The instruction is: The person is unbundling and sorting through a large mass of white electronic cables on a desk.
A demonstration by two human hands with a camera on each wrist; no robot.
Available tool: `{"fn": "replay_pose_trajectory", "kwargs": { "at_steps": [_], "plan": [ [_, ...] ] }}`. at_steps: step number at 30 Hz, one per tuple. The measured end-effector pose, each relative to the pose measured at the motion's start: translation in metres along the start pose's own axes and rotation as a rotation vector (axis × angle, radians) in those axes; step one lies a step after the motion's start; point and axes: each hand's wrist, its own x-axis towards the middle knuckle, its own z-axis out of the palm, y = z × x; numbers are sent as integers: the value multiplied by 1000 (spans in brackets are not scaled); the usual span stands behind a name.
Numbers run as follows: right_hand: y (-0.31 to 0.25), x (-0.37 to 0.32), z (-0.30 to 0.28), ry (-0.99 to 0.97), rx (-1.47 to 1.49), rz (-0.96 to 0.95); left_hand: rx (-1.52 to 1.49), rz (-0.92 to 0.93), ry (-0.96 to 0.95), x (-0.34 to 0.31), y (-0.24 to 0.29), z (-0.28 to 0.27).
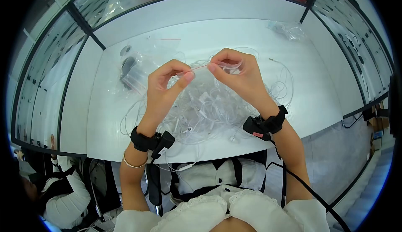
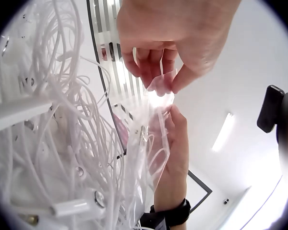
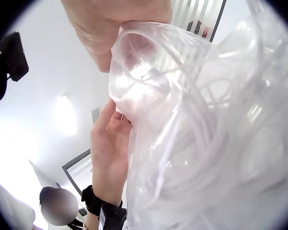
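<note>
A clear plastic zip bag (image 3: 158, 120) with a red line along its top edge hangs between my two hands, and white cable shows through it. The left hand (image 1: 163, 81) pinches one end of the red-lined edge between thumb and fingertips. At the other end, the right hand (image 1: 242, 75) grips the edge, with a fold of clear plastic bulging over its palm. Below the hands lies a tangled pile of white cables (image 1: 199, 116) and clear bags. In the left wrist view, the cables (image 2: 62, 52) have small white ends, some with round metallic parts.
Left of the pile lie clear bags (image 1: 136, 77) with something dark among them. Another crumpled clear bag (image 1: 291, 31) sits at the back right. Low white partitions (image 1: 201, 12) border the table. A white cable (image 1: 185, 168) hangs over the front edge. Another person (image 1: 67, 194) sits at lower left.
</note>
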Motion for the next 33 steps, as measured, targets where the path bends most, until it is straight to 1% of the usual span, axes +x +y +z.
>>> {"fn": "replay_pose_trajectory", "kwargs": {
  "at_steps": [2, 5, 8, 11, 13, 14, 17, 19, 22, 26, 28, 29, 32, 33],
  "plan": [
    [4, -1, 4, -4, 3, -8, -21, -3, 16, 0, 2, 6],
    [5, 0, 4, -106, -76, -96, 85, -2, -47, -1, -8, 0],
    [1, 0, 4, -119, -10, 38, 126, 29, -41, -2, -8, -4],
    [-5, 1, 3, -81, 135, 82, 119, 38, 39, -2, -7, -2],
    [0, 2, 1, -80, 77, 59, 125, 33, 126, -3, -3, 0],
    [2, 2, 0, -79, 47, 48, 120, 20, 110, -3, -1, 0],
    [3, 2, 0, -32, 89, 24, 81, -13, 62, -1, 0, 0],
    [6, 2, -1, -44, 78, 22, 29, -32, 31, -1, 0, 1],
    [4, 1, -1, -63, 76, 5, 92, -7, 4, -2, -5, 0],
    [2, 0, 5, -72, 117, 14, 120, 52, 13, -3, -4, -5],
    [1, 0, 4, -35, 79, -25, 112, 56, 9, -2, -5, -4],
    [1, 0, 4, -18, 61, -45, 59, 32, 26, -2, -4, -3],
    [0, 1, -3, 43, 155, 9, -72, -17, 87, -2, -1, -1],
    [0, 2, -3, 69, 113, 6, -100, -20, 111, -1, -2, -5]
  ]
}}
